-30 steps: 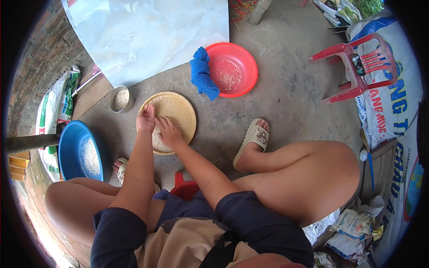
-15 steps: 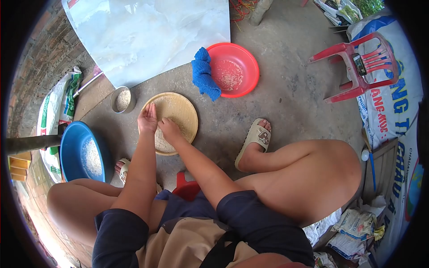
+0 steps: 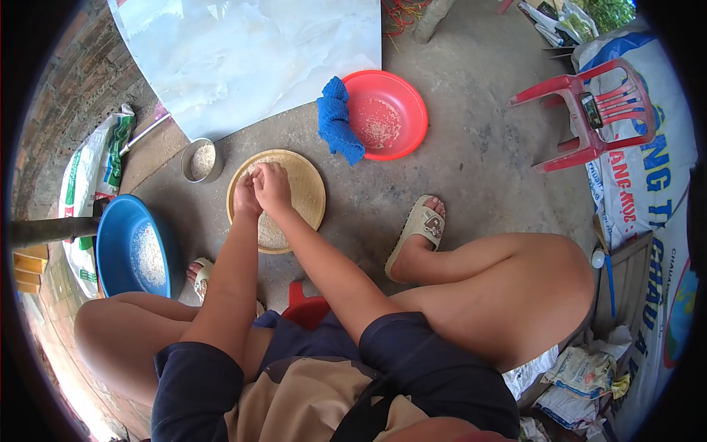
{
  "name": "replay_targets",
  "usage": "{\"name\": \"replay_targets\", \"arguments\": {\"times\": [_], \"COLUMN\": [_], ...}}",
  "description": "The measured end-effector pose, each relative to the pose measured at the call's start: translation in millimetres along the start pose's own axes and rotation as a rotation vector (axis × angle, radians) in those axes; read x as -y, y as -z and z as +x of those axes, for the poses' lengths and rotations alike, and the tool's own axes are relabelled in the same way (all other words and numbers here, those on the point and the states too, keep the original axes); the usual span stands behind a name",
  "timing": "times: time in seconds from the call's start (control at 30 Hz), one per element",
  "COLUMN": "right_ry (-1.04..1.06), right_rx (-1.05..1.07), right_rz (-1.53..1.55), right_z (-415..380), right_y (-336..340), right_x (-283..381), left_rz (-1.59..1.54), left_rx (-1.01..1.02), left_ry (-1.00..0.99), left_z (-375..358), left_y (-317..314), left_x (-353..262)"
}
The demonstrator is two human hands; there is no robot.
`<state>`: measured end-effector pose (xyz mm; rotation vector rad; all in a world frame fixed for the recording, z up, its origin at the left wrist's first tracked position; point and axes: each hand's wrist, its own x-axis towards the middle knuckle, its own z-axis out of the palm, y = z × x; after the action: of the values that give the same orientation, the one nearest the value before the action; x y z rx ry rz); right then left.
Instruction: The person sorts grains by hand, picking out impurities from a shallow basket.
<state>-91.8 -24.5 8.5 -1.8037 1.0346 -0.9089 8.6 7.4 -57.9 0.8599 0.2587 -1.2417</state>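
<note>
A round wooden tray (image 3: 308, 193) on the concrete floor holds pale grains (image 3: 271, 234), which look like rice, toward its near side. Above the tray's left half, my left hand (image 3: 245, 196) is cupped with the palm turned up, its fingers partly covered. My right hand (image 3: 273, 187) meets it from the right, fingers bent and pressed together at the left hand's fingertips. Whatever lies in the palm or between the right fingers is too small or hidden to make out.
Around the tray stand a metal bowl of grain (image 3: 202, 160), a blue basin (image 3: 110, 254) and a red basin (image 3: 412, 110), both with grain, and a blue cloth (image 3: 339, 129) over the red rim. A red plastic chair (image 3: 582, 110) is at right; a pale sheet (image 3: 250, 59) lies ahead.
My right hand has come up from the grain on the tray to my left hand. The left hand has drawn slightly toward me and its fingers have curled.
</note>
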Motion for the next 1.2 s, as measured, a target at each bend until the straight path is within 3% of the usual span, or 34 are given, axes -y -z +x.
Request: {"name": "replay_targets", "arguments": {"times": [0.07, 0.1, 0.13, 0.3, 0.4, 0.6, 0.7, 0.77, 0.87, 1.03, 1.13, 1.2], "right_ry": [0.010, 0.010, 0.021, 0.172, 0.337, 0.117, 0.133, -0.037, -0.091, 0.006, -0.086, 0.043], "right_rx": [-0.182, -0.184, -0.125, 0.123, 0.216, 0.267, 0.212, 0.028, -0.086, -0.142, 0.002, -0.057], "right_rz": [-0.218, -0.217, -0.311, -0.468, -0.416, -0.313, -0.226, -0.122, -0.053, 0.122, 0.174, 0.057], "right_z": [-12.7, -21.1, -32.1, -71.1, -72.1, -51.8, -48.5, -46.5, -32.8, -5.3, -0.7, -3.2], "right_y": [4.4, 5.5, 6.2, 21.9, 25.8, 3.5, 3.2, -1.3, -0.1, 7.3, 15.5, 20.2], "right_x": [3.9, -1.7, -11.5, -22.6, -23.2, -49.6, -49.2, -45.9, -33.8, -8.0, 1.1, -0.4], "left_rz": [-0.017, -0.082, -0.147, -0.215, -0.205, -0.050, 0.011, 0.013, 0.059, 0.182, 0.118, 0.033], "left_rx": [0.104, 0.001, -0.104, -0.174, -0.189, -0.161, -0.124, -0.148, -0.140, -0.091, -0.007, -0.020], "left_ry": [0.021, -0.028, -0.076, -0.168, -0.177, -0.122, -0.118, -0.103, -0.067, -0.035, 0.027, 0.063], "left_z": [-1.6, -0.7, -0.9, -2.2, -4.9, -10.5, -10.5, -13.7, -14.6, 0.1, -1.4, -2.2], "left_y": [-3.8, -5.9, -7.0, -2.9, -1.1, -4.0, -7.2, -12.6, -16.3, 2.0, 3.0, 1.1], "left_x": [-1.4, -2.4, -3.6, -12.6, -11.4, -1.8, 1.1, 2.6, 6.4, 10.3, 8.6, 9.6]}}
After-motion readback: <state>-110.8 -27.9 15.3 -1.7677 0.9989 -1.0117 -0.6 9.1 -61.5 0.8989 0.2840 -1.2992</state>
